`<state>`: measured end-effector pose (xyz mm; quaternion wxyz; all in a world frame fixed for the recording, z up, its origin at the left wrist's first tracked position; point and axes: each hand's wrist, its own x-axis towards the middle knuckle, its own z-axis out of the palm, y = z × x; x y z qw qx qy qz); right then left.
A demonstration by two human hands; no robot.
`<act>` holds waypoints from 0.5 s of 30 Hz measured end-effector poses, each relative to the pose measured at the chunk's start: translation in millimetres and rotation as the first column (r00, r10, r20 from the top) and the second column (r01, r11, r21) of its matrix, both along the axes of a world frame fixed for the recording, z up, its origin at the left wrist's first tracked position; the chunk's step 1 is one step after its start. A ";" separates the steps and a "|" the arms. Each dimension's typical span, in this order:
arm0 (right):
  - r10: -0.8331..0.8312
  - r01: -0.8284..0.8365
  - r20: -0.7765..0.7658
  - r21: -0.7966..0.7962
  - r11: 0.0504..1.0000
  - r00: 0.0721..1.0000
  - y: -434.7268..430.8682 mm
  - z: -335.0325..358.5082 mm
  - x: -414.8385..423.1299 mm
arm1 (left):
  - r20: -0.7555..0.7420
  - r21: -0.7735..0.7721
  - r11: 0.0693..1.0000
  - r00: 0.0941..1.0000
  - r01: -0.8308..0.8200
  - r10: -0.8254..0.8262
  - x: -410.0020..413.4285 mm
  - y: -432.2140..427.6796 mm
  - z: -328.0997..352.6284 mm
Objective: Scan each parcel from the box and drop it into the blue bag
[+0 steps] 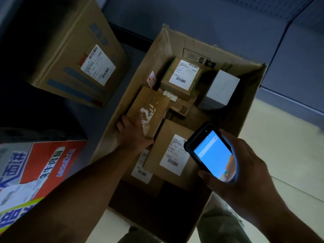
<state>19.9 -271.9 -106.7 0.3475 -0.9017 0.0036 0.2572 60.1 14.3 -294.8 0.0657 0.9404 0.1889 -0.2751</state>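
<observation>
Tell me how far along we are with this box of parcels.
Done: cannot tell; the blue bag is out of view. In hand: the left hand grips a brown parcel with a torn label inside the box, the right hand holds the scanner, screen lit. Left: several parcels lie in the box, including a green-taped parcel, a white parcel and a labelled flat parcel.
</observation>
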 end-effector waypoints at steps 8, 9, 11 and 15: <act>-0.011 0.010 -0.045 -0.023 1.000 0.999 15.5 32.5 -14.0 | 0.139 -0.064 0.997 0.990 0.043 -0.033 -10.8 30.1 91.4; -0.014 0.013 -0.056 -0.018 1.000 0.998 17.4 39.8 -15.4 | 0.163 -0.076 0.997 0.986 0.033 -0.021 -10.5 34.0 107.9; -0.022 0.021 -0.071 -0.013 1.000 0.997 20.0 56.3 -17.8 | 0.199 -0.102 0.995 0.979 -0.012 0.032 -8.8 38.9 143.5; -0.074 0.071 -0.094 -0.030 0.997 0.993 24.3 97.2 -21.9 | 0.256 -0.175 0.981 0.958 -0.084 0.127 -4.0 41.5 221.8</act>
